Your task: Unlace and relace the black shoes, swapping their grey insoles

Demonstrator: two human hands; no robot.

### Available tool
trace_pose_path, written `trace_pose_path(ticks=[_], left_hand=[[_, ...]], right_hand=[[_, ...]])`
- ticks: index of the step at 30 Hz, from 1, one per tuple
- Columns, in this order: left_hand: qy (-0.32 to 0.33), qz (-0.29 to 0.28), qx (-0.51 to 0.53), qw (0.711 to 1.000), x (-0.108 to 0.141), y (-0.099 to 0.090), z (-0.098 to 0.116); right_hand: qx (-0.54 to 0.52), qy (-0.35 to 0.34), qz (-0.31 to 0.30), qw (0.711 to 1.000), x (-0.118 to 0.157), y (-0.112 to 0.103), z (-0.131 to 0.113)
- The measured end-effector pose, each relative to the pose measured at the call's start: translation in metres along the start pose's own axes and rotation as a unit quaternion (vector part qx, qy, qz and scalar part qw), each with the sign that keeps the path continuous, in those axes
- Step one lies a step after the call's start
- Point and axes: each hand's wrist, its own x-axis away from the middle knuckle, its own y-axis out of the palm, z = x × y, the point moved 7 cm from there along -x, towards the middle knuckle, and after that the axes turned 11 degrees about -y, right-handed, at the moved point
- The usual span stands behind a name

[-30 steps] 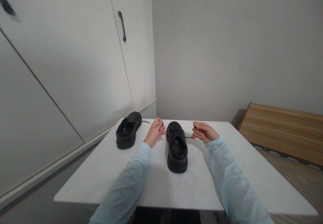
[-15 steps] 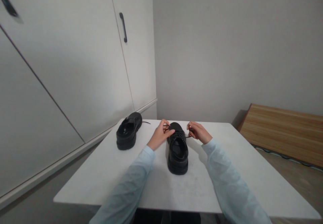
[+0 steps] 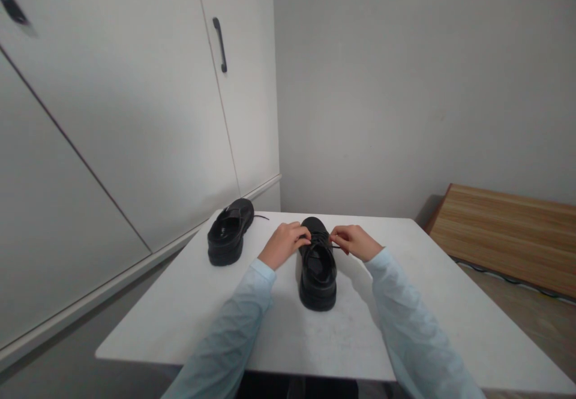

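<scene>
A black lace-up shoe [image 3: 317, 279] stands in the middle of the white table [image 3: 279, 333], its toe pointing away from me. My left hand [image 3: 286, 242] is at the left side of its lacing, thumb and fingers pinched together; what they grip is too small to make out. On the right side of the shoe, my right hand [image 3: 353, 242] pinches a thin black lace [image 3: 335, 246] close to the eyelets. A second black shoe [image 3: 228, 234] stands at the table's back left, with a loose lace end lying off its right side.
White cupboard doors [image 3: 135, 117] with dark handles rise at the left. A grey wall [image 3: 405, 87] stands behind the table. To the right, past the table's edge, is a wood-grain board [image 3: 508, 231] with a cable along its lower edge.
Both hands have come nearer to the shoe's lacing and slightly towards me. The fingers of both hands have closed more tightly. Neither shoe has visibly moved.
</scene>
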Motion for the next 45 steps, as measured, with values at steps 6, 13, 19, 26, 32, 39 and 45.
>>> trace_pose_path(ticks=[6, 13, 19, 26, 32, 39, 45], left_hand=[[0.011, -0.003, -0.034, 0.999, 0.002, -0.005, -0.001], [0.004, 0.001, -0.110, 0.994, 0.002, -0.007, -0.002], [-0.033, -0.007, -0.063, 0.997, 0.001, -0.009, -0.004], [-0.017, -0.016, 0.002, 1.000, 0.002, -0.009, -0.002], [-0.023, -0.034, 0.028, 0.999, 0.002, -0.005, -0.003], [-0.011, -0.046, 0.016, 0.999, 0.004, -0.005, 0.006], [0.005, -0.057, -0.069, 0.996, 0.006, -0.002, 0.003]], right_hand=[[0.054, 0.026, -0.073, 0.996, 0.003, 0.007, 0.003], [-0.052, 0.001, -0.132, 0.990, 0.006, 0.020, 0.004], [-0.134, -0.068, -0.098, 0.984, 0.002, 0.016, -0.012], [-0.296, 0.007, -0.110, 0.949, 0.001, 0.030, -0.011], [-0.353, 0.009, -0.077, 0.933, -0.004, 0.039, -0.012], [-0.471, 0.024, -0.013, 0.881, -0.007, 0.041, -0.001], [-0.531, 0.062, -0.034, 0.844, -0.003, 0.044, -0.002]])
